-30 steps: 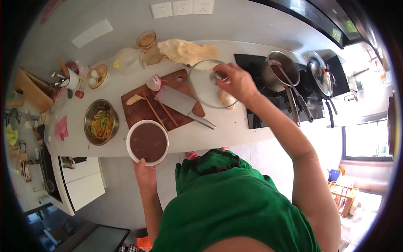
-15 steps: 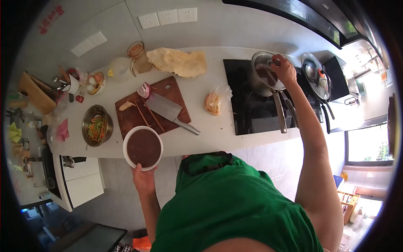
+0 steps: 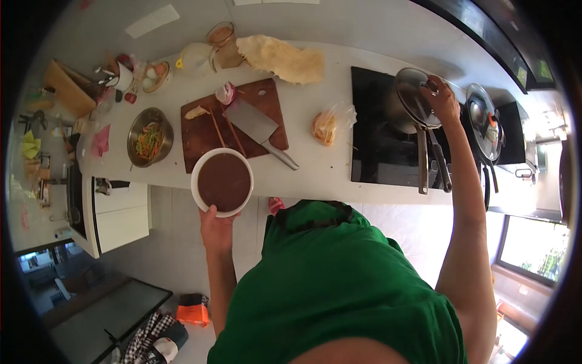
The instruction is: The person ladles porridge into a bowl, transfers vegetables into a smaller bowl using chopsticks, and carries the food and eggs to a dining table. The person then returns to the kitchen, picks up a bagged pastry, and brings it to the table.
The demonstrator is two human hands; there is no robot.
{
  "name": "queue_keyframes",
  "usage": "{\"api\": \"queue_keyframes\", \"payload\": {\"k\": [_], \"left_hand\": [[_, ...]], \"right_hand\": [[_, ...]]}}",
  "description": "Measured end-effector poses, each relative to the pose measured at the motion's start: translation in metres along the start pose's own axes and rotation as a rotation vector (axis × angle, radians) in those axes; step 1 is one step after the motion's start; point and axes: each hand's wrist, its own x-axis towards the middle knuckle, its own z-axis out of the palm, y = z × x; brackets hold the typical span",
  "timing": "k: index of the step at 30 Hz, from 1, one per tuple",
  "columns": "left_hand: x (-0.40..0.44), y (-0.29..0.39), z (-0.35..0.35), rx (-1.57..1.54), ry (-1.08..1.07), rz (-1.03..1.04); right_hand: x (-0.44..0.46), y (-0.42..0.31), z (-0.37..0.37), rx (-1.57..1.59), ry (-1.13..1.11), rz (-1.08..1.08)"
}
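My left hand (image 3: 218, 225) is closed on the lower rim of a white bowl (image 3: 195, 193) filled with reddish-brown liquid, held level in front of the counter edge. My right hand (image 3: 444, 100) is at the stove, fingers closed around the knob of a glass pot lid (image 3: 412, 91). Under the lid is a metal saucepan with a long handle (image 3: 422, 164) pointing toward me. I cannot tell whether the lid rests fully on the rim. Beside that handle lies a dark handle (image 3: 441, 164) whose far end is hidden.
A cutting board (image 3: 194, 130) bears a cleaver (image 3: 251, 121), chopsticks and a cut onion. Left of it stands a metal bowl (image 3: 167, 148) of shredded vegetables. A bagged food item (image 3: 324, 128) lies beside the black cooktop (image 3: 376, 151). A lidded pan (image 3: 485, 130) stands at right.
The whole view has shifted, with the counter higher in it. My right hand stays on the lid, which now covers the saucepan's opening more. The bowl remains in my left hand.
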Motion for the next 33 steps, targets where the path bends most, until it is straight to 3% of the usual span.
{"api": "queue_keyframes", "payload": {"k": [2,6,9,11,12,14,15,17,24,33], "left_hand": [[0.0,-0.001,0.0,0.003,0.015,0.016],[0.0,-0.002,-0.006,-0.004,0.03,0.039],[0.001,0.0,-0.013,-0.032,0.031,0.041],[0.001,0.002,-0.017,-0.051,0.038,0.044],[0.0,0.003,-0.02,-0.04,0.066,0.039],[-0.002,0.005,-0.026,-0.033,0.109,0.039],[-0.002,0.007,-0.029,-0.025,0.109,0.042],[-0.003,0.01,-0.034,-0.019,0.122,0.057],[-0.008,0.015,-0.068,-0.031,0.188,0.032],[-0.003,0.023,-0.101,-0.06,0.254,-0.015]], "right_hand": [[-0.002,-0.005,0.003,-0.093,0.07,0.029],[-0.011,-0.053,-0.006,0.0,0.24,-0.141],[-0.042,-0.13,0.001,0.478,0.046,-0.374],[-0.068,-0.173,0.034,0.561,-0.14,-0.58],[-0.087,-0.204,0.039,0.595,-0.331,-0.576],[-0.117,-0.249,0.08,0.659,-0.389,-0.759],[-0.133,-0.272,0.104,0.702,-0.523,-0.686],[-0.151,-0.316,0.12,0.488,-0.654,-0.782],[-0.177,-0.408,0.171,0.169,-0.608,-0.609],[-0.177,-0.437,0.193,0.107,-0.609,-0.46]]}}
